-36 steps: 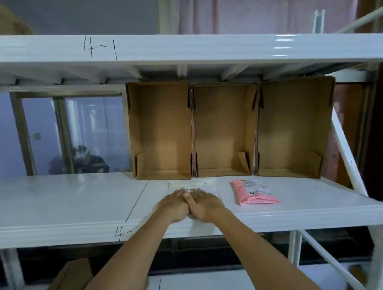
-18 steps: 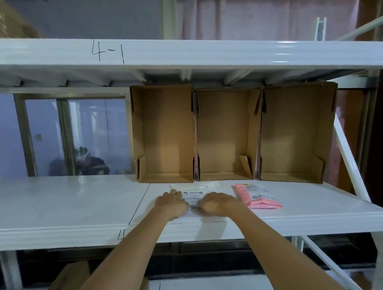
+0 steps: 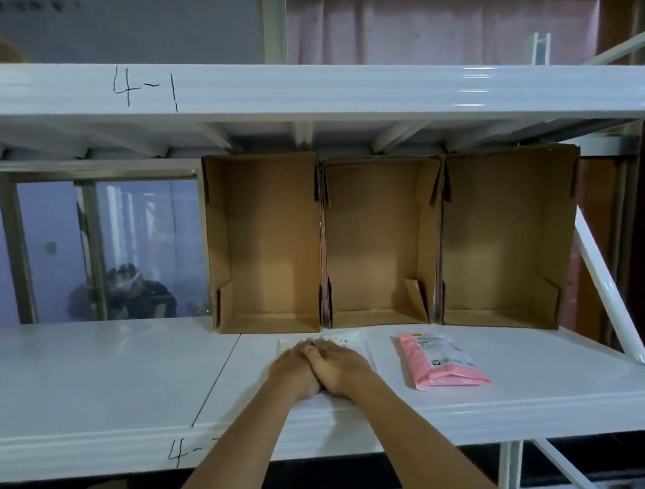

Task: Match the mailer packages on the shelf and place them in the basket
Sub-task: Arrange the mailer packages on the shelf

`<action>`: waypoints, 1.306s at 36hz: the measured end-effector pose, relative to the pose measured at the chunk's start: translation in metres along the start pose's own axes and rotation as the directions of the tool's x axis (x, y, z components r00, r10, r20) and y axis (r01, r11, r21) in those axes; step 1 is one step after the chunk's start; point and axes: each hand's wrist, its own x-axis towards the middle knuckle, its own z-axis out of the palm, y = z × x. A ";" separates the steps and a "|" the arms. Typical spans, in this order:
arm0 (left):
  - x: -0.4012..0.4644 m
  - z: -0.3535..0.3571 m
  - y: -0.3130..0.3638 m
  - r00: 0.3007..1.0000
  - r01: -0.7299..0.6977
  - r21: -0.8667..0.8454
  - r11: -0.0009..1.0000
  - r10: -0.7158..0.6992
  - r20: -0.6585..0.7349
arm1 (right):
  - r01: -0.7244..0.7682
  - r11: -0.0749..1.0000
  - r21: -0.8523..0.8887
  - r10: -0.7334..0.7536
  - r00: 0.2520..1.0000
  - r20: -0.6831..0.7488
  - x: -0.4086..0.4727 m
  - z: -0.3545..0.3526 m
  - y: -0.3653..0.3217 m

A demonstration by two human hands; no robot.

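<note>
Head view, looking at white metal shelf [image 3: 101, 374], lower level. Both hands on a white mailer [image 3: 360, 343] lying flat near the shelf's front edge, just in front of the middle cardboard box [image 3: 379, 243]. Left hand [image 3: 295, 368] and right hand [image 3: 340, 370] side by side, touching each other along inner edges, palms down on the mailer; fingers [image 3: 308, 346] extended fwd and held together, not spread, pressing flat, no pinch visible. Mailer mostly covered by the hands; only far edge and right strip show, w/ some small print, unreadable. Pink mailer [image 3: 438, 362] lies flat to the right of the hands, apart from them, white label facing up, in front of the gap btwn middle box and right cardboard box [image 3: 504, 239]. Left cardboard box [image 3: 265, 241] stands beside the middle one; all three on their sides at shelf's back, openings toward camera, touching in a row, interiors bare. Upper shelf beam [image 3: 321, 91] marked "4-1" by hand; lower beam has "4-" partly hidden by left forearm. Behind shelf, left: window frame [image 3: 89, 239], a person seen dimly through it.
</note>
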 end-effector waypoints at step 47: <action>0.036 0.003 -0.013 0.984 0.163 0.042 0.986 -0.166 0.071 | -0.174 0.962 -0.209 0.174 0.985 -0.019 0.037 0.004 0.026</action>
